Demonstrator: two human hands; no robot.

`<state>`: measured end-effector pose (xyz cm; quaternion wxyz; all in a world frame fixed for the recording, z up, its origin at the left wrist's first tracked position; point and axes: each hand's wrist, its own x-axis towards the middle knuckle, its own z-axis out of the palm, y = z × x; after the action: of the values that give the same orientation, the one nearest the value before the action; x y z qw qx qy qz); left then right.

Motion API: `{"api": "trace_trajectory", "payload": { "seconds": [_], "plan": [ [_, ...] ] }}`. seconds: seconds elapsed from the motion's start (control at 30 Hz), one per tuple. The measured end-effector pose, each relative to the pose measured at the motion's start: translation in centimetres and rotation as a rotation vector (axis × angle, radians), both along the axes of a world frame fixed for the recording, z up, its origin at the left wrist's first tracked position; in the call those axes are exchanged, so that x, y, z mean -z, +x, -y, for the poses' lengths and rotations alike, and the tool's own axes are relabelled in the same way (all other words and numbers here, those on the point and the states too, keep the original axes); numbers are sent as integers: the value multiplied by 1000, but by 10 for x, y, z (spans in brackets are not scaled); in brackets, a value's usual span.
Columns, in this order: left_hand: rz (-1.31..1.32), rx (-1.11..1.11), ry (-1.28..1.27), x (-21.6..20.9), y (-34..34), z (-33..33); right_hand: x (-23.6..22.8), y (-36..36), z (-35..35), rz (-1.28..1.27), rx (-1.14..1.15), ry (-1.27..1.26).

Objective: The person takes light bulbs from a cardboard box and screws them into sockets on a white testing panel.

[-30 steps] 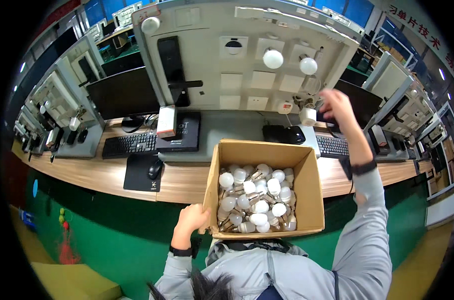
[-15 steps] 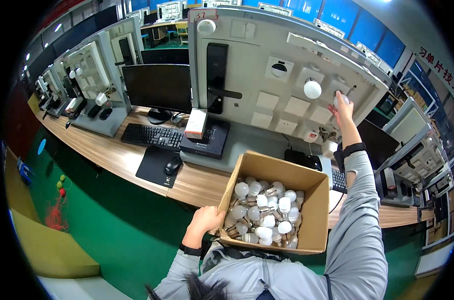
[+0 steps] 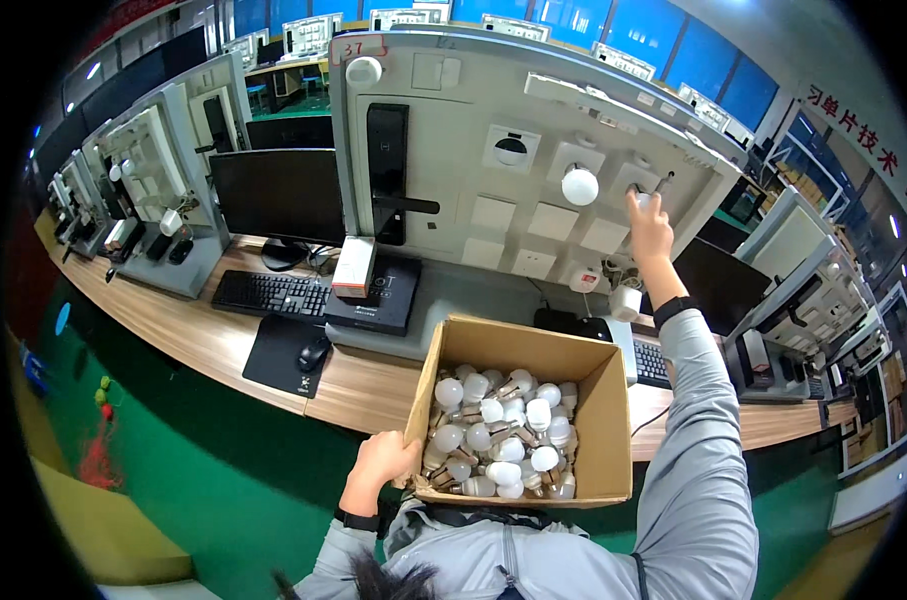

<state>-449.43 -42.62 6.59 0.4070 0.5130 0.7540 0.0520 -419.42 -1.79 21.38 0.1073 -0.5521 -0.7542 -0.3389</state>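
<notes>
Wooden desk (image 3: 188, 318), monitor (image 3: 273, 195), keyboard (image 3: 271, 293), mouse (image 3: 313, 352), bulb-filled carton (image 3: 602, 425) hiding desk's front edge

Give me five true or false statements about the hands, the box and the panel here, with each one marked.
1. The left hand holds the left side of the cardboard box. True.
2. The cardboard box is empty. False: many white light bulbs lie jumbled in it.
3. The right hand is raised to the upright panel, with its fingers at a bulb there. True.
4. Both wrists are bare. False: each has a dark band around it.
5. A black mouse lies on the dark mouse pad, to the left of the cardboard box. True.
</notes>
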Motion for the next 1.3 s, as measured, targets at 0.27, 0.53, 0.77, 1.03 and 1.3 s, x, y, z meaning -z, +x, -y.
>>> {"api": "trace_trajectory", "payload": {
  "seconds": [0.27,0.53,0.77,1.03,1.3],
  "plan": [
    [1,-23,69,9,7,5,13,6,-19,-1142,-314,-57],
    [9,-22,44,4,7,5,7,0,-24,-2084,-319,-538],
    [-2,-25,13,3,7,3,-3,-3,12,-607,-143,-4],
    [14,-41,47,11,8,6,4,10,16,-421,-145,-104],
    [13,-32,21,10,10,4,12,7,6,-826,-405,-31]
  ]
}}
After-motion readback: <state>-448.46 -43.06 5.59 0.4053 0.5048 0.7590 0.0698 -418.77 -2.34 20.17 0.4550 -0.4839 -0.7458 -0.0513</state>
